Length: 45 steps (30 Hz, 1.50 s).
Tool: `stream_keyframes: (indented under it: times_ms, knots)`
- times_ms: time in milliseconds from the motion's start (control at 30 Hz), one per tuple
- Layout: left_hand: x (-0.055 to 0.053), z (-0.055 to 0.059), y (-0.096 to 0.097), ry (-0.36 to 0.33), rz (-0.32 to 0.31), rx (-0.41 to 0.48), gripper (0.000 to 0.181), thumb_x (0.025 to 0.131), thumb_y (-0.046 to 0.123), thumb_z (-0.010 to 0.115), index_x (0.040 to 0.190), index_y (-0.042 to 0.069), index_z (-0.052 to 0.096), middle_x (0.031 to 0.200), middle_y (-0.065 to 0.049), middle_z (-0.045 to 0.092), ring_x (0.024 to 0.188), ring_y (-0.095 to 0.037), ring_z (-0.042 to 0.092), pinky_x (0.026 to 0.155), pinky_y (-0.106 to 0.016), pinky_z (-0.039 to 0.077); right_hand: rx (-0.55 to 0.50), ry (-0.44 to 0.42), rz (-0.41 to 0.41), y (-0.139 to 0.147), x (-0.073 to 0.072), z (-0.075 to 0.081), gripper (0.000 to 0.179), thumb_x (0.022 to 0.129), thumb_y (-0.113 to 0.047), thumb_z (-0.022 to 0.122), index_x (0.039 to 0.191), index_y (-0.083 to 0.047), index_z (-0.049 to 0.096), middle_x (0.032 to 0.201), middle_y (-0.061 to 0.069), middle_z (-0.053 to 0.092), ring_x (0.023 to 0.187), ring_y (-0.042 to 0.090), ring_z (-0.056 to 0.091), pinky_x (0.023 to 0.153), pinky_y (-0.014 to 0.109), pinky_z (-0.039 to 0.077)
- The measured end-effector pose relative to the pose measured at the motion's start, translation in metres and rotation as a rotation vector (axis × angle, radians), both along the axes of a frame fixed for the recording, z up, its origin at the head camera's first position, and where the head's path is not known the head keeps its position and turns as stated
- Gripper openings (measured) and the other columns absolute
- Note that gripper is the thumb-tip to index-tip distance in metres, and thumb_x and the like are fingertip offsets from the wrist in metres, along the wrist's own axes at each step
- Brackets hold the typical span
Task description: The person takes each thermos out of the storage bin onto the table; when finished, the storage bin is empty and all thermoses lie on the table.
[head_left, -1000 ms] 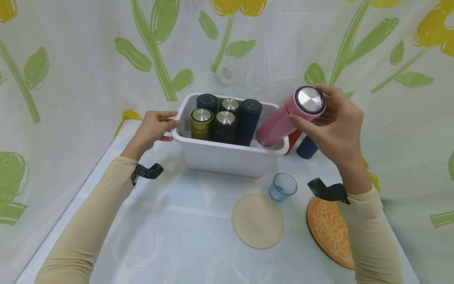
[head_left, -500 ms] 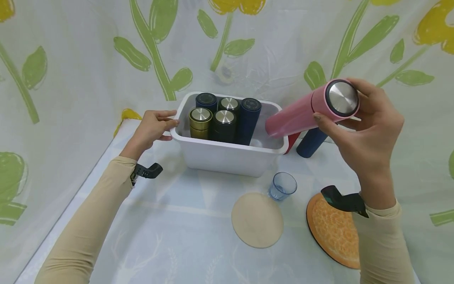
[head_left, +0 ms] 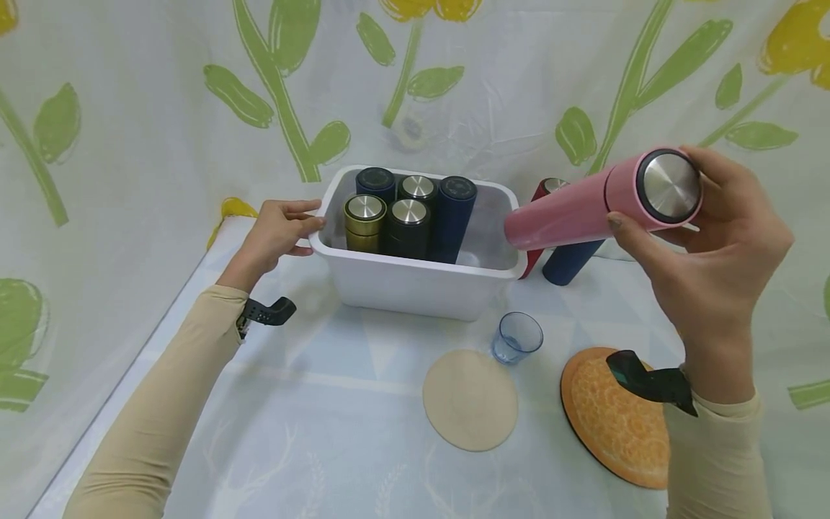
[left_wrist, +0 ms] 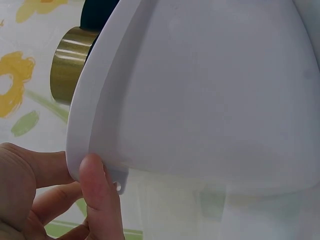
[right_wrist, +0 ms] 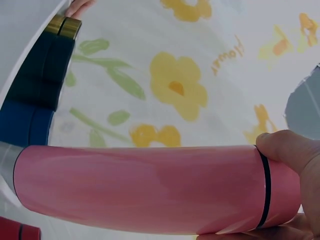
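My right hand [head_left: 729,238] grips a pink thermos [head_left: 570,213] round its lid end, the steel-topped lid [head_left: 669,186] facing me. The thermos is tilted nearly level, its base overlapping the right rim of a white plastic tub [head_left: 402,285] in the head view. At the tub's left end my left hand [head_left: 279,227] pinches the rim; thumb [left_wrist: 100,195] and fingers lie on either side of it in the left wrist view. Inside the tub several thermoses stand upright, among them a gold one [head_left: 364,223], a black one [head_left: 407,234] and a tall dark blue one [head_left: 454,216].
Right of the tub stand a red bottle [head_left: 540,193] and a blue bottle [head_left: 570,261], both partly behind the pink thermos. In front are a blue-tinted glass [head_left: 517,339], a round beige mat [head_left: 470,400] and a round pizza-like mat [head_left: 616,425], partly covered by my right forearm.
My right hand has moved right with the pink thermos, drawing its base from inside the tub to the right rim and tilting it flatter. The left hand stays at the tub's rim.
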<state>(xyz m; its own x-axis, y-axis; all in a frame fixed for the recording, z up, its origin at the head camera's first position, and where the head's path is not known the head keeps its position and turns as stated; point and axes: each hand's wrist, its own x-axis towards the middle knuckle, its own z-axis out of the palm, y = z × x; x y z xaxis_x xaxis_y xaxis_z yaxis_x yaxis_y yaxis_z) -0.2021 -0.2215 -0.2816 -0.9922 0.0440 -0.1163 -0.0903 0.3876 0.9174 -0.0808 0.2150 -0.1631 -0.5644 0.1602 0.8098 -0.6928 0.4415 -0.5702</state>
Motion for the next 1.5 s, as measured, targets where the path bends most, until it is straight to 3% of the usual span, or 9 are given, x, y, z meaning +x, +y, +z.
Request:
stream_keyframes:
  times_ms: [367,567,667,833,967,1367,1500]
  knots:
    - [0.001,0.001,0.000,-0.001,0.010,-0.001,0.051,0.102,0.019,0.060,0.150,0.010,0.047,0.142,-0.018,0.054,0.116,-0.033,0.058,0.070,-0.027,0.060,-0.046,0.040,0.042,0.014,0.003,-0.001,0.061,0.061,0.014,0.084,0.118,0.014,0.064,0.108,0.027,0.066,0.093,0.023,0.070,0.074,0.017,0.056]
    - [0.001,0.002,0.001,-0.003,0.006,0.000,0.051,0.102,0.019,0.060,0.150,0.011,0.047,0.143,-0.017,0.054,0.117,-0.032,0.058,0.070,-0.027,0.060,-0.184,0.027,0.157,0.024,0.006,-0.004,0.065,0.057,0.022,0.081,0.119,0.015,0.062,0.108,0.027,0.065,0.093,0.026,0.069,0.071,0.018,0.057]
    - [0.001,0.003,0.001,0.000,0.002,0.001,0.051,0.102,0.019,0.060,0.150,0.010,0.047,0.143,-0.017,0.053,0.117,-0.032,0.057,0.070,-0.027,0.060,-0.143,-0.009,0.092,0.030,0.008,-0.006,0.067,0.059,0.021,0.081,0.123,0.011,0.062,0.112,0.025,0.065,0.097,0.025,0.068,0.073,0.017,0.056]
    - [0.001,0.003,0.002,-0.008,0.008,0.004,0.051,0.102,0.019,0.060,0.150,0.011,0.047,0.143,-0.017,0.054,0.117,-0.032,0.057,0.070,-0.027,0.060,0.044,-0.090,-0.100,0.042,0.012,-0.010,0.066,0.068,0.012,0.081,0.130,-0.001,0.062,0.118,0.015,0.067,0.101,0.019,0.066,0.077,0.012,0.053]
    - [0.001,0.003,0.002,-0.009,0.011,0.002,0.051,0.102,0.018,0.059,0.151,0.011,0.047,0.141,-0.017,0.055,0.116,-0.031,0.058,0.069,-0.027,0.060,0.083,-0.109,-0.134,0.050,0.010,-0.014,0.066,0.071,0.010,0.082,0.132,-0.004,0.061,0.119,0.009,0.067,0.100,0.014,0.066,0.078,0.010,0.052]
    - [0.000,0.000,-0.001,0.003,0.000,0.004,0.051,0.102,0.018,0.059,0.150,0.010,0.047,0.142,-0.018,0.054,0.114,-0.031,0.058,0.069,-0.027,0.060,0.041,-0.138,-0.166,0.066,-0.001,-0.025,0.063,0.068,0.010,0.084,0.127,-0.004,0.066,0.110,0.002,0.068,0.088,0.006,0.068,0.073,0.007,0.050]
    - [0.000,0.000,0.000,-0.002,-0.001,-0.004,0.051,0.102,0.019,0.059,0.151,0.011,0.046,0.142,-0.018,0.054,0.115,-0.032,0.058,0.070,-0.027,0.059,0.131,-0.130,-0.222,0.075,-0.003,-0.030,0.061,0.072,0.003,0.085,0.129,-0.008,0.066,0.111,0.000,0.069,0.087,0.001,0.065,0.074,0.006,0.049]
